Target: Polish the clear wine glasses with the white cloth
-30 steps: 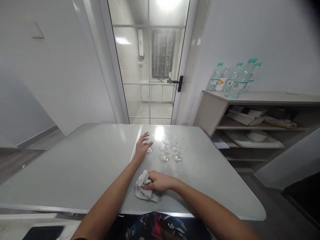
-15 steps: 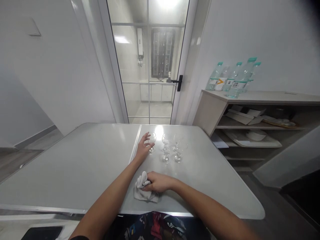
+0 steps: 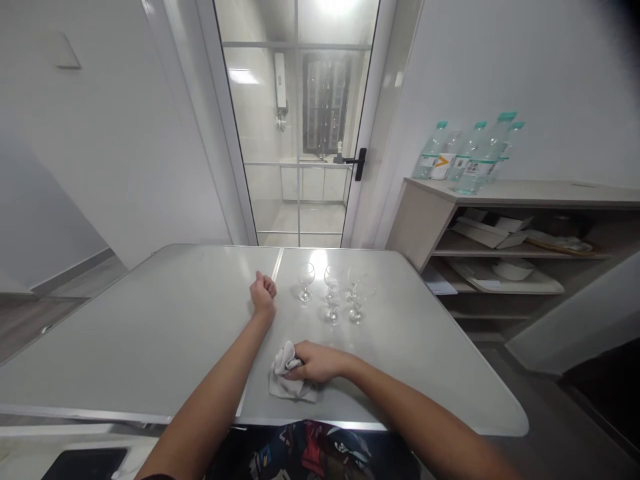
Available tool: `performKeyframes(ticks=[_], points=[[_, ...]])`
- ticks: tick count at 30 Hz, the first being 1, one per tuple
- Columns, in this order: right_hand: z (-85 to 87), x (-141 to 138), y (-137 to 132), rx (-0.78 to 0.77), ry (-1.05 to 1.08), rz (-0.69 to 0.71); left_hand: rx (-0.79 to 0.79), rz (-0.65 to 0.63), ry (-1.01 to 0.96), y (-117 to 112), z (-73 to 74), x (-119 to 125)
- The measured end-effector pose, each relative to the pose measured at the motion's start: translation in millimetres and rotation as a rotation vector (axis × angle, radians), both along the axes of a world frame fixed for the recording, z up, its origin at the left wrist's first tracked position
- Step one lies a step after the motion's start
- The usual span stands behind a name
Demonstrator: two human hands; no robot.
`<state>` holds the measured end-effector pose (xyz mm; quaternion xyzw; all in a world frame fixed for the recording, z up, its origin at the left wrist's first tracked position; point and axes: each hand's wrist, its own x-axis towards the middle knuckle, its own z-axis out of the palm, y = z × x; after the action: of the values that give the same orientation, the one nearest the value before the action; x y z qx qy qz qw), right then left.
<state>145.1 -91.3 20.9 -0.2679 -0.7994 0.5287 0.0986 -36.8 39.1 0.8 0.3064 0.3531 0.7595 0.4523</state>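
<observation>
Several clear stemmed glasses stand together on the grey table [image 3: 150, 333], the leftmost glass [image 3: 305, 281] a little apart from the others [image 3: 345, 297]. My left hand [image 3: 263, 293] rests on the table to the left of that glass, curled into a loose fist with nothing in it. My right hand [image 3: 316, 362] lies nearer the front edge, its fingers closed on a crumpled white cloth [image 3: 286, 379] that sits on the tabletop.
A glass door [image 3: 300, 127] with a black handle stands behind the table. At the right, a wooden shelf unit [image 3: 525, 227] carries several water bottles [image 3: 470, 157] on top and plates and boards inside. A dark phone-like object [image 3: 85, 465] lies at the lower left.
My left hand has let go of the leftmost glass, drawn back to the left and curled into a fist. The glass stays standing. My right hand and the cloth have not moved.
</observation>
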Motion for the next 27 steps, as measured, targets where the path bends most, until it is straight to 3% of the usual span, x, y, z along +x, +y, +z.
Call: performKeyframes(ticks=[2, 6, 27], points=[[1.4, -0.2, -0.7, 0.002, -0.007, 0.0, -0.029, 0.037, -0.13, 6.2, -3.8, -16.1], [3.2, -0.7, -1.3, 0.018, -0.011, 0.005, -0.023, 0.062, -0.174, 10.2, -6.9, -32.6], [4.5, 1.0, -3.2, 0.052, -0.026, 0.018, -0.009, 0.029, -0.133, 7.3, -5.9, -25.0]])
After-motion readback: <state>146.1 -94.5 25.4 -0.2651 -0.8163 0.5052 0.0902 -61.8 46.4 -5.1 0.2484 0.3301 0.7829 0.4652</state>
